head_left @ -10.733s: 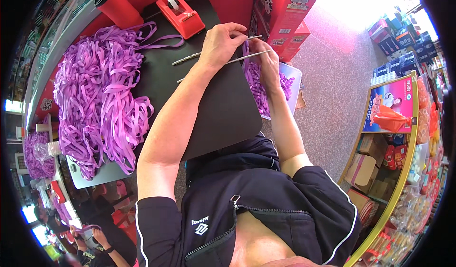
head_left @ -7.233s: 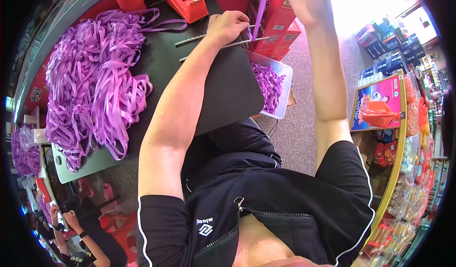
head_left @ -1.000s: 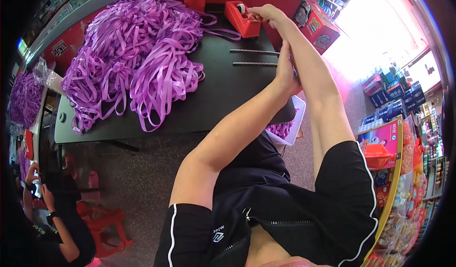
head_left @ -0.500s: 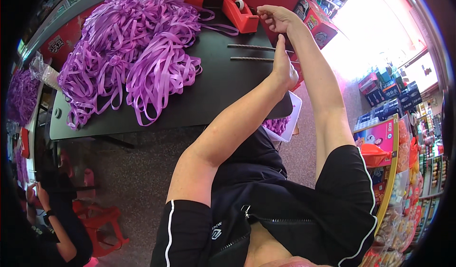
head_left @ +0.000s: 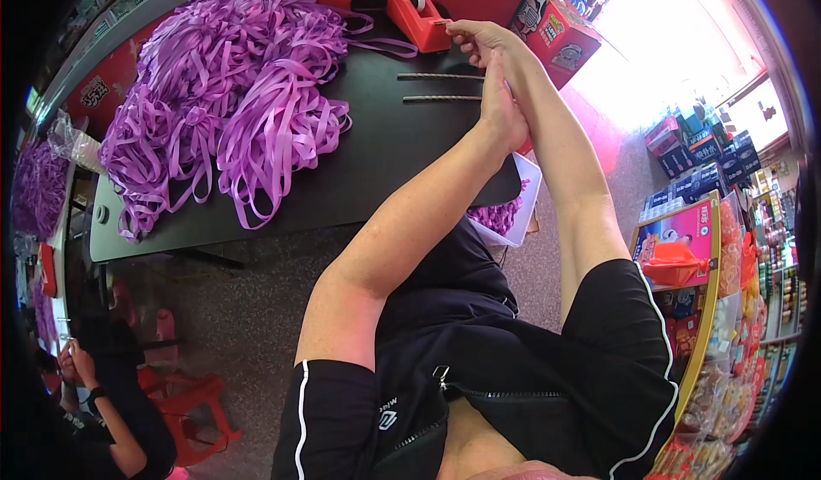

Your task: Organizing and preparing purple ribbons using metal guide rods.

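Observation:
My right hand [head_left: 481,39] reaches over the far right of the dark table. Its thumb and forefinger are pinched together at the cutting end of a red tape dispenser [head_left: 419,25], on the tape's end there. My left hand [head_left: 503,108] is held edge-up just nearer to me, against the right wrist in this view. One digit of it points straight away from me; the other fingers are hidden. Two thin twisted metal rods [head_left: 440,99] lie side by side in view, their right ends hidden behind the left hand. A big heap of purple ribbon loops [head_left: 231,78] covers the table's left half.
Beside the table's right end stands a white bin [head_left: 528,191] with purple ribbon inside. A red printed carton [head_left: 560,35] is beyond my hands. To the right are goods shelves [head_left: 705,249]. A person's arm [head_left: 115,424] and a red stool [head_left: 190,412] are at lower left.
My right fingertips have come to the dispenser's cutting end and pinch there. The left hand has moved slightly left, close to the right wrist. The whole view has shifted a little.

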